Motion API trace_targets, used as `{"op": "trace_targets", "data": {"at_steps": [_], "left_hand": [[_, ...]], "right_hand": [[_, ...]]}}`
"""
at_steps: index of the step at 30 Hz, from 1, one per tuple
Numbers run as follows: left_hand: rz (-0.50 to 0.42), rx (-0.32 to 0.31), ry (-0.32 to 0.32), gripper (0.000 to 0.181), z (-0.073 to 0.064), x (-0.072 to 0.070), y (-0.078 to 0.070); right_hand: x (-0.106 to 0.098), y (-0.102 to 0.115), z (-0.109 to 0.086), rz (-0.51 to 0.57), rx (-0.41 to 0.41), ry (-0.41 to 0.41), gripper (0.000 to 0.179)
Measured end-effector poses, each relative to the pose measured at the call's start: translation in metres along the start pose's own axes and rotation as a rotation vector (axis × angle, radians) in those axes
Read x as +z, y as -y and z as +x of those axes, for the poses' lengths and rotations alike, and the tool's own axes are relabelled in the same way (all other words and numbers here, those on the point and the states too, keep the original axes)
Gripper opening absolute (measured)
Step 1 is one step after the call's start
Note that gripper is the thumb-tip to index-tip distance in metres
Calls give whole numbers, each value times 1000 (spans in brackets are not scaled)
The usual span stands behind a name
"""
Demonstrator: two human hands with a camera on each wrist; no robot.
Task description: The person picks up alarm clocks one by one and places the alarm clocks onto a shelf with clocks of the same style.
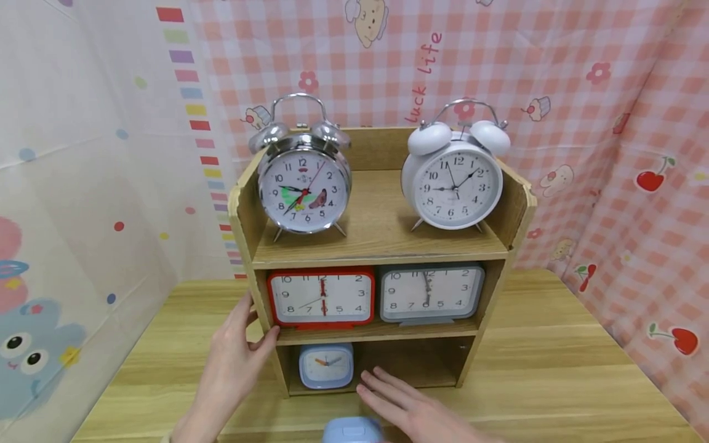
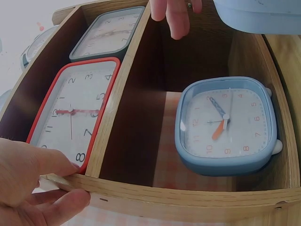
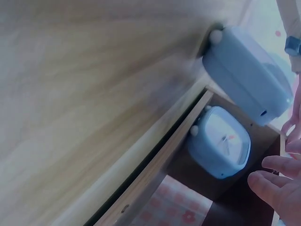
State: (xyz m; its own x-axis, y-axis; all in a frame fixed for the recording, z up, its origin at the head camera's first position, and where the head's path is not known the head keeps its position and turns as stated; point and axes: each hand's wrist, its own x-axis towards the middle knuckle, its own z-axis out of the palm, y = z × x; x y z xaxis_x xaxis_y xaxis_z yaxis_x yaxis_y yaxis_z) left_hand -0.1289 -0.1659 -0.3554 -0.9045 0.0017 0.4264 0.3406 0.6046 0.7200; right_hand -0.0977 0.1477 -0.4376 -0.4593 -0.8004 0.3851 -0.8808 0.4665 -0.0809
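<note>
My left hand grips the left side panel of a wooden shelf, its thumb at the front edge beside a red-framed clock. My right hand has its fingers extended at the bottom compartment and holds nothing in them. Inside that compartment, at the left, stands a small light-blue alarm clock, its face toward me. A second light-blue clock stands in front of the shelf, close beside my right hand; the head view cuts it off, and the right wrist view shows its side.
On the top board stand a silver twin-bell clock and a white twin-bell clock. A grey-framed clock shares the middle level with the red one. Patterned cloth hangs behind the wooden table.
</note>
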Motion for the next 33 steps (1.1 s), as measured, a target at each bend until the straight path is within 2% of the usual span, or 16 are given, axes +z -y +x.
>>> {"op": "trace_targets", "data": {"at_steps": [9,17,22,28,33], "left_hand": [[10,30,-16,63,0,0,1],[7,24,-19,63,-1,1,1],[11,18,-12,65,-1,0,2],[16,33,-19,65,-1,1,1],[8,40,-20,64,-1,1,1]], "right_hand": [[9,7,3,-52,-86,14,69],[14,13,2,156,-47,98,70],[20,17,-1,189,-61,61,68],[24,17,-1,121,-92,19,67],[23,18,-2,108,-77,8,67]]}}
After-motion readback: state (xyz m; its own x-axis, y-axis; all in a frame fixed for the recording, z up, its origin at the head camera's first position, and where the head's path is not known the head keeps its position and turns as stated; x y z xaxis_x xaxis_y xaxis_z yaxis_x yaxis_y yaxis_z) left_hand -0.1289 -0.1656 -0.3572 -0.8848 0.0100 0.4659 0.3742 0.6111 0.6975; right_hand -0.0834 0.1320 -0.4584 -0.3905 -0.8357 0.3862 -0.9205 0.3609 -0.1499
